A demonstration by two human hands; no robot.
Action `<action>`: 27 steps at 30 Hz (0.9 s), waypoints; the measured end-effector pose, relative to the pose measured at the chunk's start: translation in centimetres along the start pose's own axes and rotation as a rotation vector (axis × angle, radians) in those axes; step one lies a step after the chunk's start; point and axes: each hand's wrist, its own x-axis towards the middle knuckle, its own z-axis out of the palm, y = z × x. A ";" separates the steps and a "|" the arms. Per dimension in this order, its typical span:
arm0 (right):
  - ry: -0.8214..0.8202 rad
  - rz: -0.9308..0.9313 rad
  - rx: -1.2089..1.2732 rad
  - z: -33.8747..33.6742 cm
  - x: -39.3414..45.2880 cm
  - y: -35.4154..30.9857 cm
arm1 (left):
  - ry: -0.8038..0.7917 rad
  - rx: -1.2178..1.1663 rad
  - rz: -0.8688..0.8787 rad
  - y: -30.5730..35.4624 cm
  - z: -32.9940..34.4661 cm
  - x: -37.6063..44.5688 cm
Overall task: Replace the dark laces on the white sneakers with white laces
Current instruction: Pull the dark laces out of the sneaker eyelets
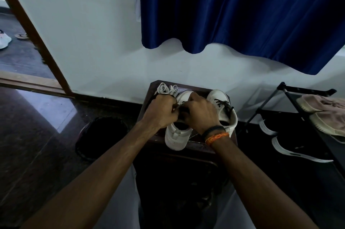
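Two white sneakers stand on a small dark wooden table [197, 147]. The left sneaker [177, 136] has its heel toward me, and both hands work over its lace area. My left hand [161, 110] and my right hand [200, 112] have curled fingers pinching at the lacing between them; the lace itself is mostly hidden. The right sneaker [223, 105] still carries a dark lace [224, 104]. A bundle of white laces [168, 88] lies at the table's far left corner, just beyond my left hand.
A dark round bin [100, 135] stands left of the table. A black shoe rack [306, 116] at right holds dark sneakers [298, 146] and a beige shoe [324, 114]. A blue curtain [242, 8] hangs on the white wall. An open doorway [18, 41] is at far left.
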 end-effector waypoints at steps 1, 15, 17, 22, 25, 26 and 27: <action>0.002 -0.004 -0.008 0.3 0.0 0.0 | 0.003 -0.001 0.001 0.0 0.0 0.0; 0.353 0.320 0.420 -2.8 -0.9 2.8 | 0.156 -0.047 0.010 -0.7 1.0 0.0; 0.293 0.449 0.329 -3.8 0.0 4.4 | 0.202 -0.045 0.064 -0.5 1.2 -0.1; -0.105 0.515 0.309 -4.9 0.2 5.1 | 0.116 -0.065 0.160 -0.2 0.9 0.2; -0.225 0.426 0.211 -5.4 -0.3 4.1 | 0.095 -0.114 0.092 -0.2 1.1 0.7; -0.218 0.370 0.164 -5.4 -0.4 3.8 | 0.106 -0.137 0.046 -0.4 1.3 0.8; -0.191 0.312 0.160 -5.3 -0.4 3.6 | 0.106 -0.154 0.002 -0.5 1.3 1.0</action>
